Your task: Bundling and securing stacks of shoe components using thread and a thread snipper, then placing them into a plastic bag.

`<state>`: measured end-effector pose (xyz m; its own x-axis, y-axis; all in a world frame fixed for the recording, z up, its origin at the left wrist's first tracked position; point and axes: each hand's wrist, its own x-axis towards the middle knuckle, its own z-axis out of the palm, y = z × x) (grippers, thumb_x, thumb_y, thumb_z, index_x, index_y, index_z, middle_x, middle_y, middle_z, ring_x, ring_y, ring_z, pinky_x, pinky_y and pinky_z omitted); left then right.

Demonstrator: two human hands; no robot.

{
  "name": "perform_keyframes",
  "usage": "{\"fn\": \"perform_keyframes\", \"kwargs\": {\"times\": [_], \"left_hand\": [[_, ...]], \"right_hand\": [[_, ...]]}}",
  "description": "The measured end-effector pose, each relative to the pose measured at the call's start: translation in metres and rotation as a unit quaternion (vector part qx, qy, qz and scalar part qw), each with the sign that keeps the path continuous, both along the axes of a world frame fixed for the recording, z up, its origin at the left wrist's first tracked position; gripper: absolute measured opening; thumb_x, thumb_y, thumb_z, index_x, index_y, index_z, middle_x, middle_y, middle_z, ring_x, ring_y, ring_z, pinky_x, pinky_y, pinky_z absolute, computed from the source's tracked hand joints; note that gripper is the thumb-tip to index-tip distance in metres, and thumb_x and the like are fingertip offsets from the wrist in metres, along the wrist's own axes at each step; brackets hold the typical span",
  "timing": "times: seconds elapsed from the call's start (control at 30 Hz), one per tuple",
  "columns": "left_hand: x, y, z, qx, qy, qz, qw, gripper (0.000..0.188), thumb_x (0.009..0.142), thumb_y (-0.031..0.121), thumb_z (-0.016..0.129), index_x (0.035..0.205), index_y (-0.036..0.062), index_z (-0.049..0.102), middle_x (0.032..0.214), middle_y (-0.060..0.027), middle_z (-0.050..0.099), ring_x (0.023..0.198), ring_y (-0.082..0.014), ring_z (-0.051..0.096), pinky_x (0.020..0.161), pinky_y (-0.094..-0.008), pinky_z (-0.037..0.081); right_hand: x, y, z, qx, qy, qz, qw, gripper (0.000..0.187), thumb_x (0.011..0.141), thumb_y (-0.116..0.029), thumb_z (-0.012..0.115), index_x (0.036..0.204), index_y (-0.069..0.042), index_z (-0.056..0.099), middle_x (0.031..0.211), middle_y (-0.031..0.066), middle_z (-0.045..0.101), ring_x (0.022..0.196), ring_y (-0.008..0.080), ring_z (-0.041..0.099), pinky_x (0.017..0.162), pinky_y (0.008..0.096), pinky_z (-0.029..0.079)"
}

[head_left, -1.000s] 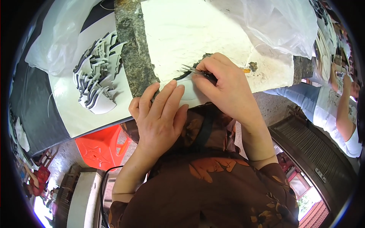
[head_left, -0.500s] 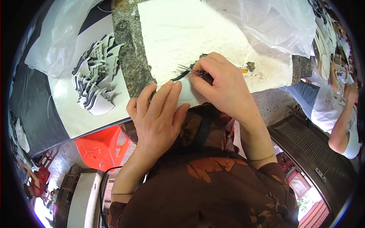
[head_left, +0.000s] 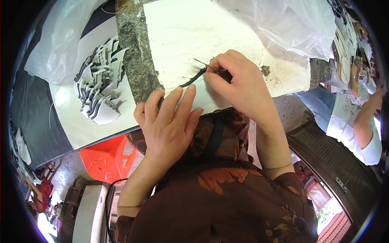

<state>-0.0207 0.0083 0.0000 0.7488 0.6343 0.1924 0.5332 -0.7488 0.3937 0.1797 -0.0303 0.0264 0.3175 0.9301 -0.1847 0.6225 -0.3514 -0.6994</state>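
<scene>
On the work surface lies a pale, flat piece point(head_left: 204, 95) with a curved black strip point(head_left: 195, 78) along its far edge. My left hand point(head_left: 167, 119) rests flat on the piece's left part, fingers spread, fingertips close to the strip. My right hand point(head_left: 237, 83) is closed around small, thin-bladed scissors point(head_left: 211, 67); their handles are mostly hidden in the fingers. The blades point left and away, just above the right end of the strip. Part of the pale piece is covered by my hands.
A stack of similar white pieces with black edging point(head_left: 99, 87) lies on a white sheet point(head_left: 69, 117) at the left. Clear plastic bags point(head_left: 300, 28) sit at the far right and far left. A red stool point(head_left: 105, 160) stands below the table. Another person point(head_left: 348, 125) is at the right.
My right hand and the scissors have shifted slightly away from me, and the blades look closer together. My left fingers have spread a little.
</scene>
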Motion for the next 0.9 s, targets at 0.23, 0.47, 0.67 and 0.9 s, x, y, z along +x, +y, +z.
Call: {"fn": "perform_keyframes", "kwargs": {"times": [0.23, 0.47, 0.67, 0.9], "left_hand": [[0.002, 0.001, 0.000, 0.008, 0.001, -0.002, 1.000, 0.042, 0.085, 0.033, 0.072, 0.124, 0.0172, 0.066, 0.116, 0.0010, 0.057, 0.109, -0.0246, 0.049, 0.090, -0.0422, 0.032], [0.004, 0.000, 0.003, 0.001, -0.001, 0.007, 1.000, 0.043, 0.081, 0.027, 0.077, 0.122, 0.0159, 0.069, 0.116, -0.0004, 0.059, 0.110, -0.0255, 0.050, 0.095, -0.0401, 0.033], [0.001, -0.001, -0.005, 0.012, -0.012, 0.009, 1.000, 0.042, 0.084, 0.029, 0.073, 0.123, 0.0158, 0.066, 0.118, 0.0013, 0.059, 0.111, -0.0240, 0.049, 0.093, -0.0414, 0.032], [-0.003, -0.002, -0.004, 0.002, -0.006, 0.011, 1.000, 0.041, 0.085, 0.029, 0.073, 0.122, 0.0136, 0.066, 0.120, 0.0010, 0.061, 0.114, -0.0244, 0.050, 0.095, -0.0410, 0.032]], "right_hand": [[0.004, 0.002, -0.003, 0.011, -0.006, -0.006, 1.000, 0.014, 0.085, -0.018, 0.064, 0.087, -0.004, 0.064, 0.084, 0.0125, 0.059, 0.080, 0.0309, 0.060, 0.071, 0.0394, 0.049], [0.007, -0.001, -0.004, 0.059, 0.011, 0.006, 0.998, 0.012, 0.083, -0.011, 0.069, 0.088, -0.001, 0.065, 0.083, 0.0090, 0.059, 0.076, 0.0220, 0.058, 0.068, 0.0312, 0.046], [0.008, -0.007, -0.007, 0.114, -0.001, 0.043, 0.992, 0.013, 0.084, -0.012, 0.068, 0.093, -0.005, 0.062, 0.089, 0.0101, 0.058, 0.081, 0.0299, 0.060, 0.069, 0.0380, 0.049], [0.007, -0.008, -0.010, 0.130, -0.027, 0.049, 0.990, 0.013, 0.084, -0.010, 0.067, 0.095, -0.005, 0.062, 0.091, 0.0098, 0.058, 0.081, 0.0302, 0.060, 0.069, 0.0377, 0.049]]}}
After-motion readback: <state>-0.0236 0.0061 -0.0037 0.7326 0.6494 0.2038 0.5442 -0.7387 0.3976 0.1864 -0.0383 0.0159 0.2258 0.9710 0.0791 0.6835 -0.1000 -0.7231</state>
